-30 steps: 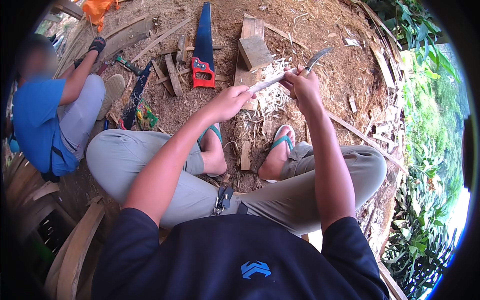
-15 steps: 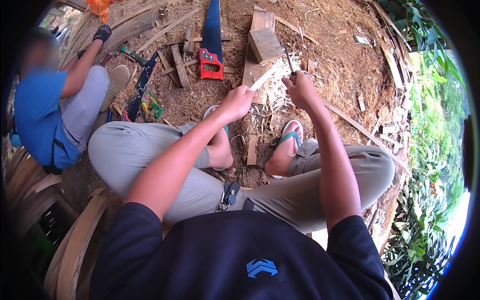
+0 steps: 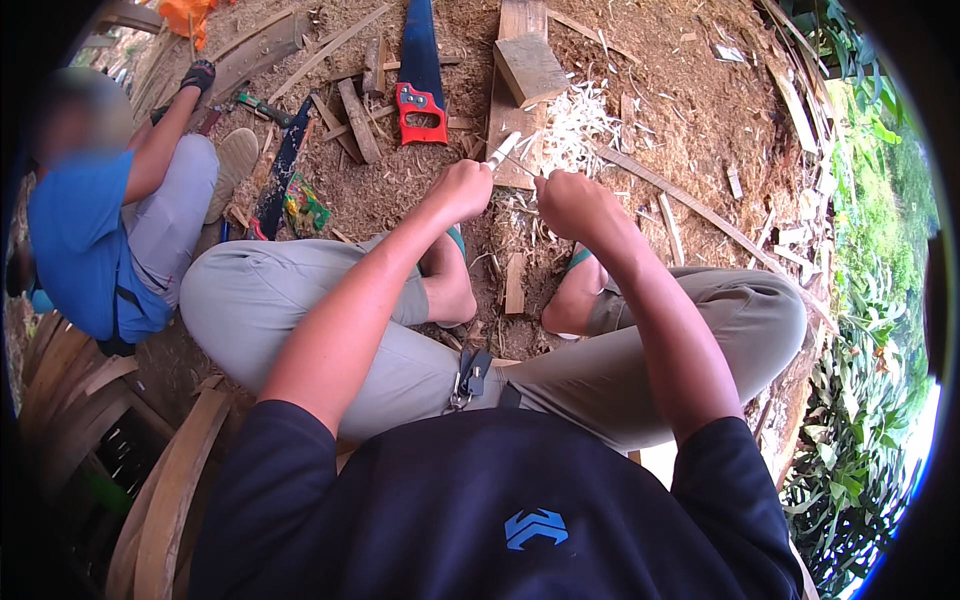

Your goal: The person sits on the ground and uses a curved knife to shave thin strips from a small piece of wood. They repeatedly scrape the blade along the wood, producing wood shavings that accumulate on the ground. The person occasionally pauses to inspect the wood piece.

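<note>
In front of my feet, my left hand (image 3: 463,190) is closed around a pale whittled stick (image 3: 503,150) whose end points away from me. My right hand (image 3: 577,203) grips a knife, its handle hidden in the fist. The knife's thin blade (image 3: 519,164) slants up and left to the stick; whether it touches is too small to tell. Just beyond both hands, a wooden block (image 3: 532,72) rests on a flat board (image 3: 504,122). Curled white shavings (image 3: 581,125) lie beside the board, past my right hand.
A red-handled handsaw (image 3: 422,110) lies beyond my left hand. Farther left are another saw (image 3: 274,190), a green-handled tool (image 3: 266,109) and a person in a blue shirt (image 3: 85,235). A long wood strip (image 3: 690,204) crosses the ground at right. Leafy plants (image 3: 850,430) border the right side.
My right hand has moved left and turned, bringing the knife blade from pointing away to slanting across by the stick. My left hand has shifted slightly left, still holding the stick.
</note>
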`<state>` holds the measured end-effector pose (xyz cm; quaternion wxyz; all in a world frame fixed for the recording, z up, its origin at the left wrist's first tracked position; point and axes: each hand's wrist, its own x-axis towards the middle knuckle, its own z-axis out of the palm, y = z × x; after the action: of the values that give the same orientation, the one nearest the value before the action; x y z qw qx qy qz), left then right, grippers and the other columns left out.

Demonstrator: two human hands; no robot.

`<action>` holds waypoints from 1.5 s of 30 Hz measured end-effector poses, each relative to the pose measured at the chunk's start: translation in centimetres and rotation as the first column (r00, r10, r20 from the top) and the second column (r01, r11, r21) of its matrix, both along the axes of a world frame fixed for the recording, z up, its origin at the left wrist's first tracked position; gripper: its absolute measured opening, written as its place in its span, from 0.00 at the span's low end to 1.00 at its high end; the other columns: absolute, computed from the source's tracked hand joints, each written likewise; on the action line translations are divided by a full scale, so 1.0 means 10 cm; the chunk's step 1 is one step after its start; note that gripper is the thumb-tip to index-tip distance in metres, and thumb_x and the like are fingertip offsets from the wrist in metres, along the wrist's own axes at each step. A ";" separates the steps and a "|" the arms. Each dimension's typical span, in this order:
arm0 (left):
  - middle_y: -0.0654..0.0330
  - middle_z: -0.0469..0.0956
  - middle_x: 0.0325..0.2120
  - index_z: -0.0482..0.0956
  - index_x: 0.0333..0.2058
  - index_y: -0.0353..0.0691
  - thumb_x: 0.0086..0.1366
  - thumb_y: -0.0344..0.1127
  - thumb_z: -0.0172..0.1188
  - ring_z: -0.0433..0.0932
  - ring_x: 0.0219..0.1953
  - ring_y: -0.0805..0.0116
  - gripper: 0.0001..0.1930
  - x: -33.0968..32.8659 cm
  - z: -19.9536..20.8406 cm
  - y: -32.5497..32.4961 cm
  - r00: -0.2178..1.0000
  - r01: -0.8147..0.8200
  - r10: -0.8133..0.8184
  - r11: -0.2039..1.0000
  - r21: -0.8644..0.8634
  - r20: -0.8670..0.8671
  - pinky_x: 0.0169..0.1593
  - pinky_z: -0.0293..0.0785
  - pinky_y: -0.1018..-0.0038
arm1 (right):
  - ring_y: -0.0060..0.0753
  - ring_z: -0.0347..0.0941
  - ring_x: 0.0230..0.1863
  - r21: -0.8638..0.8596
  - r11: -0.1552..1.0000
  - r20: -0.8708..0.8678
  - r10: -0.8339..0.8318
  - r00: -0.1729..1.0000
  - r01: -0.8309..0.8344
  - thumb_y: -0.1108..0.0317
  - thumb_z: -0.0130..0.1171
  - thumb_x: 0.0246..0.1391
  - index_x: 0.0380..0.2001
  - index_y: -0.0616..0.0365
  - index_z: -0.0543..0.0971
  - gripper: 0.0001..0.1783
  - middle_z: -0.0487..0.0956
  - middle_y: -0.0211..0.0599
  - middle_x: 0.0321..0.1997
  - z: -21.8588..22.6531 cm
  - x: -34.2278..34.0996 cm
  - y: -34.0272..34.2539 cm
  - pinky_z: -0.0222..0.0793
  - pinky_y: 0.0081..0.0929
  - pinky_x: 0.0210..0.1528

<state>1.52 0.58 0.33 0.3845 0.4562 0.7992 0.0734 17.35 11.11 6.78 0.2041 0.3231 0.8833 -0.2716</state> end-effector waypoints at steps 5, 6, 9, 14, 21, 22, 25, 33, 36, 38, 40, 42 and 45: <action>0.41 0.77 0.24 0.77 0.33 0.24 0.65 0.37 0.35 0.79 0.21 0.52 0.23 -0.08 0.22 0.08 0.923 -0.272 0.316 0.940 -0.207 0.219 0.28 0.77 0.59 | 0.50 0.80 0.36 0.026 0.999 -0.030 0.029 0.999 -0.028 0.65 0.47 0.58 0.31 0.64 0.79 0.15 0.81 0.52 0.33 0.11 0.03 -0.22 0.76 0.39 0.38; 0.43 0.77 0.22 0.77 0.32 0.24 0.65 0.39 0.36 0.77 0.18 0.54 0.23 -0.10 0.17 0.05 0.919 -0.274 0.320 0.939 -0.208 0.231 0.24 0.76 0.60 | 0.50 0.80 0.35 0.021 1.000 -0.039 -0.013 0.999 0.014 0.66 0.47 0.56 0.31 0.65 0.78 0.14 0.81 0.52 0.33 0.14 0.04 -0.28 0.77 0.39 0.38; 0.59 0.67 0.15 0.71 0.28 0.34 0.65 0.43 0.37 0.62 0.12 0.67 0.19 -0.04 0.18 0.08 0.821 -0.422 0.495 0.861 -0.283 0.283 0.17 0.61 0.68 | 0.47 0.81 0.30 0.112 0.990 -0.101 0.101 0.990 -0.090 0.69 0.49 0.54 0.29 0.67 0.77 0.11 0.80 0.52 0.29 0.12 0.11 -0.36 0.77 0.35 0.30; 0.55 0.70 0.17 0.72 0.31 0.30 0.65 0.42 0.37 0.66 0.14 0.65 0.20 0.00 0.15 0.06 0.781 -0.450 0.540 0.835 -0.318 0.313 0.19 0.63 0.65 | 0.41 0.81 0.27 0.171 0.970 -0.067 0.188 0.980 -0.174 0.72 0.51 0.52 0.30 0.68 0.77 0.09 0.80 0.46 0.26 0.20 0.13 -0.41 0.77 0.31 0.24; 0.70 0.58 0.11 0.66 0.23 0.45 0.65 0.41 0.39 0.51 0.11 0.77 0.13 0.04 0.25 0.04 0.691 -0.532 0.622 0.783 -0.323 0.369 0.14 0.48 0.74 | 0.37 0.82 0.34 0.185 0.983 0.171 -0.011 0.985 -0.021 0.68 0.54 0.54 0.35 0.62 0.72 0.09 0.82 0.42 0.30 0.08 -0.06 -0.60 0.79 0.26 0.29; 0.70 0.58 0.11 0.66 0.23 0.45 0.65 0.41 0.39 0.50 0.11 0.77 0.13 0.03 0.27 0.03 0.663 -0.543 0.634 0.773 -0.327 0.398 0.14 0.47 0.75 | 0.35 0.82 0.34 0.188 0.982 0.186 -0.007 0.983 -0.028 0.67 0.55 0.54 0.35 0.61 0.72 0.09 0.82 0.42 0.30 0.09 -0.08 -0.61 0.79 0.27 0.27; 0.71 0.57 0.10 0.65 0.23 0.46 0.65 0.40 0.39 0.49 0.10 0.78 0.12 -0.06 0.24 -0.04 0.617 -0.555 0.654 0.756 -0.347 0.437 0.14 0.45 0.76 | 0.32 0.82 0.33 0.206 0.978 0.215 -0.012 0.977 -0.033 0.66 0.55 0.54 0.36 0.61 0.72 0.10 0.82 0.40 0.31 0.13 -0.17 -0.65 0.78 0.30 0.23; 0.75 0.53 0.09 0.64 0.25 0.44 0.66 0.40 0.37 0.45 0.09 0.82 0.13 -0.23 0.21 -0.06 0.471 -0.547 0.698 0.711 -0.442 0.540 0.11 0.42 0.79 | 0.31 0.82 0.30 0.349 0.936 0.219 -0.114 0.969 0.032 0.69 0.51 0.56 0.33 0.59 0.72 0.05 0.82 0.41 0.27 0.00 -0.30 -0.76 0.77 0.27 0.22; 0.76 0.51 0.08 0.64 0.25 0.44 0.67 0.41 0.36 0.46 0.09 0.82 0.14 -0.34 0.23 -0.04 0.445 -0.529 0.704 0.705 -0.471 0.554 0.11 0.42 0.80 | 0.32 0.82 0.32 0.354 0.935 0.141 -0.077 0.987 0.022 0.69 0.50 0.57 0.33 0.59 0.72 0.05 0.82 0.42 0.30 -0.15 -0.29 -0.74 0.77 0.28 0.22; 0.76 0.51 0.08 0.64 0.25 0.45 0.68 0.42 0.35 0.46 0.08 0.82 0.15 -0.41 0.21 -0.07 0.424 -0.515 0.705 0.704 -0.489 0.568 0.11 0.42 0.80 | 0.31 0.81 0.33 0.285 0.957 0.138 -0.095 0.986 0.052 0.64 0.54 0.56 0.38 0.61 0.72 0.12 0.81 0.39 0.32 -0.24 -0.32 -0.73 0.75 0.35 0.16; 0.77 0.51 0.08 0.65 0.26 0.45 0.69 0.44 0.34 0.46 0.09 0.82 0.16 -0.41 0.21 -0.06 0.465 -0.518 0.696 0.715 -0.469 0.547 0.12 0.43 0.81 | 0.32 0.81 0.35 0.218 0.974 0.126 -0.084 0.988 0.055 0.62 0.56 0.55 0.42 0.63 0.71 0.17 0.81 0.38 0.35 -0.23 -0.34 -0.66 0.75 0.37 0.16; 0.77 0.52 0.09 0.66 0.27 0.45 0.69 0.45 0.34 0.47 0.10 0.82 0.16 -0.33 0.25 -0.10 0.536 -0.524 0.678 0.734 -0.432 0.503 0.13 0.44 0.80 | 0.35 0.81 0.36 0.140 0.990 0.114 -0.032 0.993 0.016 0.63 0.57 0.55 0.44 0.65 0.71 0.19 0.81 0.39 0.37 -0.17 -0.29 -0.57 0.77 0.37 0.21; 0.75 0.53 0.10 0.64 0.29 0.45 0.70 0.46 0.36 0.48 0.10 0.81 0.15 -0.12 0.33 -0.07 0.565 -0.515 0.637 0.769 -0.378 0.524 0.14 0.45 0.80 | 0.39 0.81 0.41 0.040 0.998 0.074 -0.046 0.996 0.043 0.66 0.61 0.50 0.45 0.67 0.73 0.20 0.81 0.44 0.42 -0.05 -0.16 -0.48 0.79 0.33 0.31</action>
<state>0.35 -0.07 3.64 0.6215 0.0803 0.7315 0.2687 15.77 6.32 6.23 0.2247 0.3564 0.8728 -0.2466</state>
